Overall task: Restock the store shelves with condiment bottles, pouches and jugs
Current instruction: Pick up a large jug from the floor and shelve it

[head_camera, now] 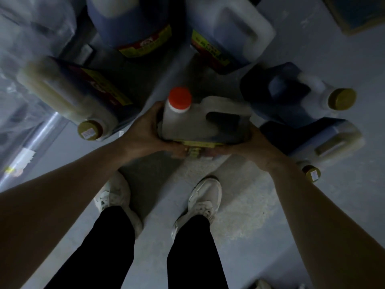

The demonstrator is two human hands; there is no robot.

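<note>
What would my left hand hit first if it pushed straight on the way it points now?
The red-capped jug itself: the left hand already grips its side. Past it, probably the dark jug lying on its side beyond, though depth is unclear.

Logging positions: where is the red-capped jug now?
The red-capped jug sits centre of the head view, gripped between left hand and right hand, yellow-capped jugs either side.

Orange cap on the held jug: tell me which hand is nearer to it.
Left. The left hand grips the jug at its side, just beside and below the orange cap; the right hand holds the opposite end, past the handle.
</note>
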